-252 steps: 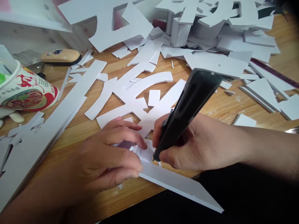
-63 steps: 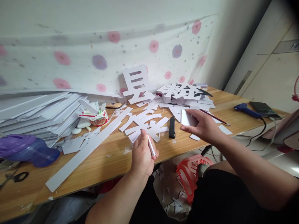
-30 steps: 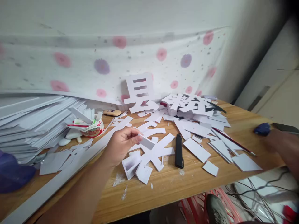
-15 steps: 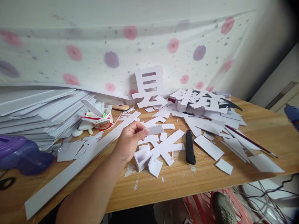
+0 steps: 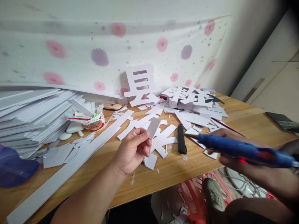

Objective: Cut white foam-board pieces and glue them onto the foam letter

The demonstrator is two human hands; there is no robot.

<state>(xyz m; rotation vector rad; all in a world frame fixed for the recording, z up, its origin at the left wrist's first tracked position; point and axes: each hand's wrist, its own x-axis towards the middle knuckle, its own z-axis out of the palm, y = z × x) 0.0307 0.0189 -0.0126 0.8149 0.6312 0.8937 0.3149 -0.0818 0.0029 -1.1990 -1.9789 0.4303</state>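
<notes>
My left hand [image 5: 133, 151] pinches a small flat rectangle of white foam board [image 5: 154, 127] between thumb and fingers, tilted upright above the table. Just beyond it lies a white cut-out of crossing strokes [image 5: 162, 140], partly covered by that hand. On the right, my right hand [image 5: 254, 175] grips a blue glue gun [image 5: 233, 147], blurred by motion. Its nozzle points left and a red light glows underneath. A black box cutter [image 5: 181, 141] rests on the wood between the cut-out and the nozzle.
A long white strip [image 5: 70, 169] crosses the table's left side, near stacked white boards [image 5: 28, 118] and a paper tub [image 5: 97, 122] of scraps. A cut-out character [image 5: 141, 82] leans on the wall. More cut letters [image 5: 187, 96] are heaped at back right. A phone [image 5: 282, 121] lies far right.
My right hand has come into view from the right with the glue gun. The foam board piece in my left hand has turned from lying flat to upright. The view has shifted right.
</notes>
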